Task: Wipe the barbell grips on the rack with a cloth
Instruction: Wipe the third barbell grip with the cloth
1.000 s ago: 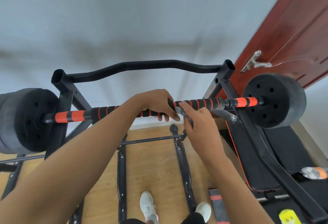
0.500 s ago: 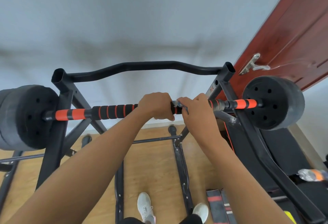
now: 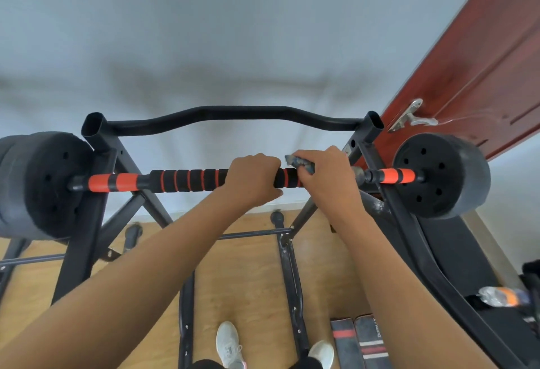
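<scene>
1. The bar (image 3: 187, 179) lies across the rack (image 3: 96, 164), a plate (image 3: 438, 176) on each end; its black-and-orange foam grip runs between the uprights.
2. My right hand (image 3: 324, 177) is curled over the grip near the right upright, clutching the cloth (image 3: 299, 162) against the foam; a grey wad shows above my knuckles.
3. My left hand (image 3: 252, 179) is wrapped round the grip just beside it, steadying the bar.
4. I judge I am mid-wipe on the right part of the grip. Next I should drag the cloth along the foam, and shift my left hand to free the strip under it.
5. Against 1 s ago, my right hand has gone from pinching the cloth below the bar to closing over the top, and it sits a little further right than 0.5 s ago. My left hand has stayed clenched.
6. Below are wooden floor (image 3: 248, 281) and my shoes (image 3: 229, 342); a red door (image 3: 482, 76) stands on the right.
</scene>
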A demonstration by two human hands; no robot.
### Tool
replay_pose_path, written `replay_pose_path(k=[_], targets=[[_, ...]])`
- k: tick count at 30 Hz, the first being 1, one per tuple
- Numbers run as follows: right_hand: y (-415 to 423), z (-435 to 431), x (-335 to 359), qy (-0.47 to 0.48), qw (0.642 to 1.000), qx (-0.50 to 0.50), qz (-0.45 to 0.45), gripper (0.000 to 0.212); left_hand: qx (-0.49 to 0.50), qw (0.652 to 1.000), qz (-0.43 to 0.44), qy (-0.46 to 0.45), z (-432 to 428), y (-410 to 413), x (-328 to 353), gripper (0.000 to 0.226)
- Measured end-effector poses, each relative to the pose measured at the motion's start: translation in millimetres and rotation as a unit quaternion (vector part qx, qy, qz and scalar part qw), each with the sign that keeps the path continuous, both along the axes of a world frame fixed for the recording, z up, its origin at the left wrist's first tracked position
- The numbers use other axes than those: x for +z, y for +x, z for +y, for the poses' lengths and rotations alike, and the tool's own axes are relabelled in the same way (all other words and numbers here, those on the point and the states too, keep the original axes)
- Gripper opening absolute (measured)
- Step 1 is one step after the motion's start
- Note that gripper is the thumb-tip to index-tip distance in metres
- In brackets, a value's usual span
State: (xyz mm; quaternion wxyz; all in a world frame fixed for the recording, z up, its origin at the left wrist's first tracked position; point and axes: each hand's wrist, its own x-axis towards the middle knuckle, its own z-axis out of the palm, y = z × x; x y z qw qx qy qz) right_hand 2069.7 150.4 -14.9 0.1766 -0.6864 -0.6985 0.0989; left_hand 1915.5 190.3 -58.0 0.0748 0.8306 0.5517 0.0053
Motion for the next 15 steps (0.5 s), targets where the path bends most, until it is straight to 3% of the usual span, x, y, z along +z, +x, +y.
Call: replay_pose_path(k=[2,4,9,12,15], targets=[[-7.4,2.1,-5.7,-0.009,1.0,0.006,-0.016,0.019,0.008,0.997,0.038,0.065,-6.2,1.6,-7.0,0.026],[-10.1,-0.6,-12.9,-0.012,1.0,-0.003,-0.028,0.018,0.029,0.997,0.043,0.059,-0.4,4.2,-6.4,0.02],[-6.5,-9.0,-26.7,-0.027,0.999,-0.011,-0.015,0.032,0.019,0.979,0.004,-0.205,34.5,4.0,7.5,0.035],[-8.4,-18.5,-29.1,-0.028,0.999,-0.02,0.022,0.044,0.013,0.915,-0.05,-0.399,59.9,-2.2,12.7,0.034],[-1.4,-38.5,-33.4,-0.009,0.998,-0.017,0.052,0.047,-0.003,0.868,-0.063,-0.493,70.4,-5.3,18.5,0.033]])
